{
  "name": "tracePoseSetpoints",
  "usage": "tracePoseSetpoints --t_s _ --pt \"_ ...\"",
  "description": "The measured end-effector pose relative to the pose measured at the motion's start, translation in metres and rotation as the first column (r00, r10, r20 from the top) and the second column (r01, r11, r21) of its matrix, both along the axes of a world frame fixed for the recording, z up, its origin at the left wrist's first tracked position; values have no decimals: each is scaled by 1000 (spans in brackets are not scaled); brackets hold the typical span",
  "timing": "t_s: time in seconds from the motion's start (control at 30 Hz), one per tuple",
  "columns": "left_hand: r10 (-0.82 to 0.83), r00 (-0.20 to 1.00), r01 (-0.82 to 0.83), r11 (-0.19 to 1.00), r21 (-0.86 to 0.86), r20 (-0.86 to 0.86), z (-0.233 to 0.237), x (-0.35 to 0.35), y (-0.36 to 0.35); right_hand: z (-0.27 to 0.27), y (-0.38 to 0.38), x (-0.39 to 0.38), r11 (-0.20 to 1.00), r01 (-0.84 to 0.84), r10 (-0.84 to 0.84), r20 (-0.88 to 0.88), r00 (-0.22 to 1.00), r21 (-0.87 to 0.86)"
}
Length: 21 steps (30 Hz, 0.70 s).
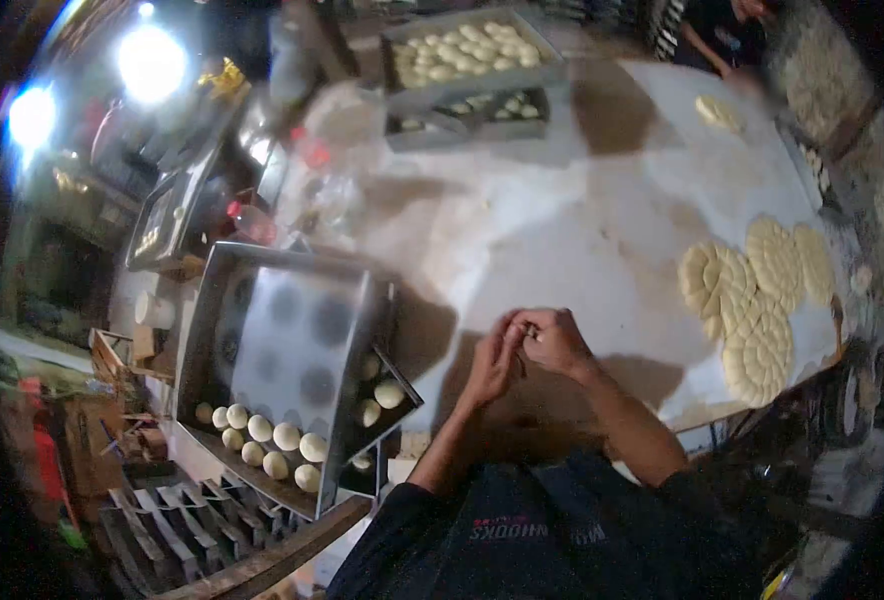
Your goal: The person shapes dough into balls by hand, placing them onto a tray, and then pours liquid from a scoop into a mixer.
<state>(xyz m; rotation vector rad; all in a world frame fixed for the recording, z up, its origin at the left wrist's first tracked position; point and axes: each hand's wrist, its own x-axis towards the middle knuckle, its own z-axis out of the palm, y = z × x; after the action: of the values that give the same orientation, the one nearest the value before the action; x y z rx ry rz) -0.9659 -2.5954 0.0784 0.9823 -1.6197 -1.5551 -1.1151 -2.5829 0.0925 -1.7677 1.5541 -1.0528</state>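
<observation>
Dough balls (287, 437) in tray (287, 335), left of curled, touching fingers (509, 336), any grasp unclear

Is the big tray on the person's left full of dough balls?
No: the dough balls line only the near end of the tray, and most of its floor holds none.

Your left hand (492, 362) and right hand (558, 346) meet in front of you, touching at the fingers. Your right hand is curled, its thumb and index finger bent toward your left fingers, which point up and inward. Your bare left forearm (450, 440) and right forearm (634, 428) converge, wrists closer together than elbows; whether the 2 hands grip anything is hard to tell
</observation>
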Motion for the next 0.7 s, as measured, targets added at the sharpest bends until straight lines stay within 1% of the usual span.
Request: tracePoseSetpoints --t_s 0.03,0.07,0.13,0.17,0.2,0.23,0.27,0.3,0.33,0.37,0.4,0.43,0.47,0.5,0.53,0.57,0.6,0.63,0.67,0.7 --pt "9 998 -3 995 -101 60 -7 1 -4 4 1 -4 993 16 -32 135 990 115" --pt "-21 998 28 990 -137 55 -9 2 -6 6 4 -9 972 15 -78 263 962 234" --pt "-74 989 94 983 -160 127 -12 1 -8 3 14 -7 960 159 -221 277 935 230" --pt "-59 992 77 982 -173 112 -13 -2 -10 4 20 -1 965 148 -204 264 943 216" --pt "-123 960 172 968 -184 253 -14 -6 -12 4 26 4 965 263 -263 105 959 15" --pt "-180 902 267 947 -179 392 -14 -8 -13 3 32 8 920 335 -348 -36 937 -202" --pt "-167 909 255 948 -191 382 -12 -7 -13 -2 37 7 922 323 -339 -45 940 -214" --pt "-291 837 406 898 -169 464 -11 -8 -14 -12 38 -3 885 338 -391 -118 913 -320" --pt "-399 740 545 827 -136 541 -6 -10 -17 -24 37 -18 838 340 -447 -181 876 -426" --pt "-491 791 579 793 -189 364 15 -5 -15 -39 36 -42 829 357 -489 -249 836 -430" --pt "-485 794 575 795 -194 367 21 -8 -15 -54 33 -71 834 350 -504 -330 798 -427" --pt "-449 843 530 784 -322 296 25 -11 -14 -49 40 -82 876 398 -465 -257 847 -272" --pt "-413 884 467 764 -446 219 27 -14 -17 -31 45 -88 903 416 -430 -172 886 -112" --pt "-234 846 445 804 -393 480 14 -19 -17 -16 50 -88 924 383 -380 -124 917 4" --pt "-226 844 442 808 -391 487 16 -27 -8 -11 54 -85 927 376 -373 -116 921 6" --pt "-100 795 322 905 -277 598 21 -36 1 -9 59 -80 960 280 -279 -99 955 -11" --pt "13 709 172 967 -190 705 23 -47 5 -7 59 -78 982 183 -186 -83 979 -42" --pt "-78 803 315 897 -310 591 15 -52 7 -8 60 -78 986 141 -148 -75 986 -93" --pt "-288 765 427 896 -120 576 6 -62 10 -10 65 -78 986 99 -108 -67 992 -133" --pt "-269 784 414 898 -148 560 1 -70 16 -7 65 -82 983 132 -134 -4 991 -126"
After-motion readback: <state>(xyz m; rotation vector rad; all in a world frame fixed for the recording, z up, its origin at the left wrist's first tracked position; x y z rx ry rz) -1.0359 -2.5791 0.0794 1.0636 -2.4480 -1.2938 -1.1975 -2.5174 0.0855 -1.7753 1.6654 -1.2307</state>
